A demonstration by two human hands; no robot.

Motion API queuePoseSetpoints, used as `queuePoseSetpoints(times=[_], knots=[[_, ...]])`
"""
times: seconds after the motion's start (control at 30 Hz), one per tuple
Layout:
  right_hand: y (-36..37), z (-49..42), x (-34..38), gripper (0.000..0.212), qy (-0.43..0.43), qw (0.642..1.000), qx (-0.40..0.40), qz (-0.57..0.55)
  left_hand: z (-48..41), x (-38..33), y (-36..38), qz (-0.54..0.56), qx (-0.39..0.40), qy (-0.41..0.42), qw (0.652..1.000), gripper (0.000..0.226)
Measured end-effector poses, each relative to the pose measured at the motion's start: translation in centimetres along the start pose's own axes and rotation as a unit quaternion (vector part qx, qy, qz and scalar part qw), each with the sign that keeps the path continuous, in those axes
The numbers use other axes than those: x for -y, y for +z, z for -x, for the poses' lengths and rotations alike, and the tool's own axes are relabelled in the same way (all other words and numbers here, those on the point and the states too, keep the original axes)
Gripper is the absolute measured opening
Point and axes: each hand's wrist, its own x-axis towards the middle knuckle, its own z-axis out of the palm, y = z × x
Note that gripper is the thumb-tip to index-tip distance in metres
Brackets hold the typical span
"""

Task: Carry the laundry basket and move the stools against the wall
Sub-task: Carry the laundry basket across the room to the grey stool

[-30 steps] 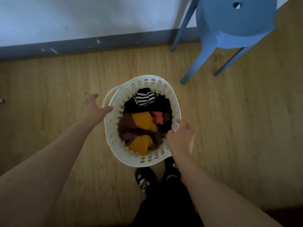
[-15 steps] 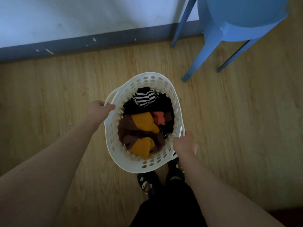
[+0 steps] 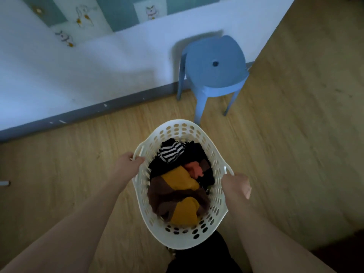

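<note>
A white perforated laundry basket (image 3: 175, 129) hangs in front of me, raised off the wooden floor. It holds striped, black, brown, mustard and coral clothes (image 3: 177, 182). My left hand (image 3: 129, 164) is closed around the basket's left handle. My right hand (image 3: 236, 184) is closed around the right handle. A blue plastic stool (image 3: 214, 69) stands upright beyond the basket, its back legs close to the white wall.
The white wall (image 3: 88, 71) with a grey skirting board (image 3: 94, 113) runs across the upper left, with patterned tiles above. Wooden floor (image 3: 295, 134) spreads to the right. A small pale object (image 3: 4, 183) lies at the far left edge.
Both hands went from reaching for the rim to gripping the handles. The basket has risen towards me, and my view has tipped up, showing the whole stool and more wall.
</note>
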Motion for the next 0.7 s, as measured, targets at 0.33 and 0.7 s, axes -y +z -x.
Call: queuePoseSetpoints(times=[0.33, 0.7], knots=[[-19.3, -0.8, 0.7, 0.025, 0.023, 0.982, -0.079, -0.170, 10.6, -17.3, 6.5, 0.021, 0.055, 0.074, 0.996, 0.083], [-42.6, -9.8, -0.1, 0.045, 0.006, 0.933, -0.174, -0.316, 21.6, -38.4, 23.1, -0.012, 0.141, 0.137, 0.980, 0.036]])
